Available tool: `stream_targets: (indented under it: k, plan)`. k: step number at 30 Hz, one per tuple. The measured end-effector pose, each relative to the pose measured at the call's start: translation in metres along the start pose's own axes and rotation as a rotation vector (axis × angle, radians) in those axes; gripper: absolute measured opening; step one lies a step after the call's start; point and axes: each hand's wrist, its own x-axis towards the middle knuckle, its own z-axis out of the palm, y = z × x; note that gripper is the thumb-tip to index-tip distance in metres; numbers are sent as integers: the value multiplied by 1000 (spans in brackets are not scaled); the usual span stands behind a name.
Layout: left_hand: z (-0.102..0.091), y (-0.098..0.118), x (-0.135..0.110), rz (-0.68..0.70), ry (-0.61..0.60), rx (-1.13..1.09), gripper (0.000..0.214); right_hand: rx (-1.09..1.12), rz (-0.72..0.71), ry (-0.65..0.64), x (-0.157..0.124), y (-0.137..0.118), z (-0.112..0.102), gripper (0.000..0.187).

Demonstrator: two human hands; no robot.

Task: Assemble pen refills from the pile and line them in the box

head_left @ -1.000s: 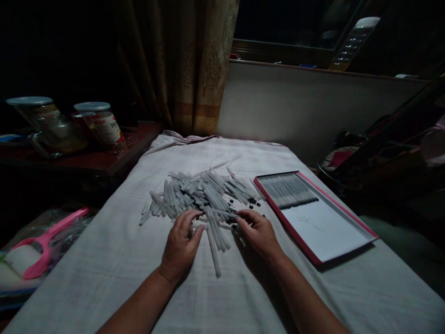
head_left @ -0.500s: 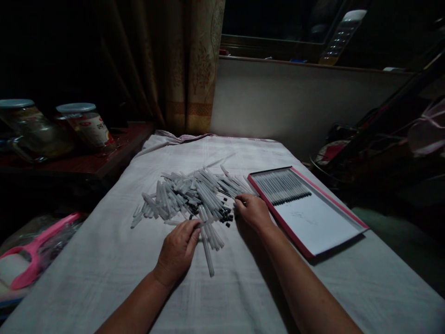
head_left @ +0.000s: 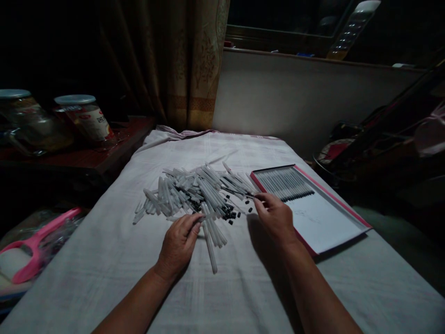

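A heap of translucent pen barrels [head_left: 187, 185] lies on the white cloth, with thin dark-tipped pieces at its right side. My left hand [head_left: 179, 241] is closed at the heap's near edge, thumb and fingers pinching a clear pen barrel that points right. Several loose barrels [head_left: 213, 232] lie just beyond its fingertips. Small black plugs [head_left: 229, 214] are scattered at the heap's near right. My right hand [head_left: 276, 215] is pinched closed by the heap's right end, beside the box; what its fingertips hold is too small to make out.
A shallow red-edged box [head_left: 327, 227] on the right holds a row of dark-tipped pens [head_left: 285, 183] over white paper. Jars [head_left: 85, 120] stand on a dark red side table [head_left: 128, 137]. Pink-handled scissors [head_left: 38, 246] lie at left. A bottle [head_left: 352, 30] leans on the sill.
My right hand has moved right, away from the black plugs and towards the box. A few plugs now lie farther right. My left hand keeps its pinch; the view has shifted slightly.
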Motion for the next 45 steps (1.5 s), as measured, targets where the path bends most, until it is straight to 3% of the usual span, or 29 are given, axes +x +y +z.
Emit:
stream_targets:
  k: [4,7,22,26,29,33,35,40,45]
  plan:
    - [-1,-1,0,42,17,56,25,702,217,213,-29,3,-8,24]
    - [-1,-2,-1,63,21,86,25,966,303,272,-40,-4,-6,24]
    - [-1,0,0,156,-3,173,24,1001,274,147,-51,-13,1,21]
    - [-2,4,0,205,-36,165,23,932,228,61,-59,-19,10,14]
    - [-3,7,-1,225,-60,153,22,765,34,-53,-67,-23,19,11]
    - [-3,8,-1,221,-78,146,22,529,-219,-174,-72,-20,27,34]
    - [-3,7,0,202,-69,143,23,376,-228,-154,-70,-14,28,38]
    - [-2,6,0,201,-50,143,22,-16,-258,-132,-63,-7,31,18]
    - [-1,5,0,198,-54,154,22,-96,-237,-141,-60,-9,36,10]
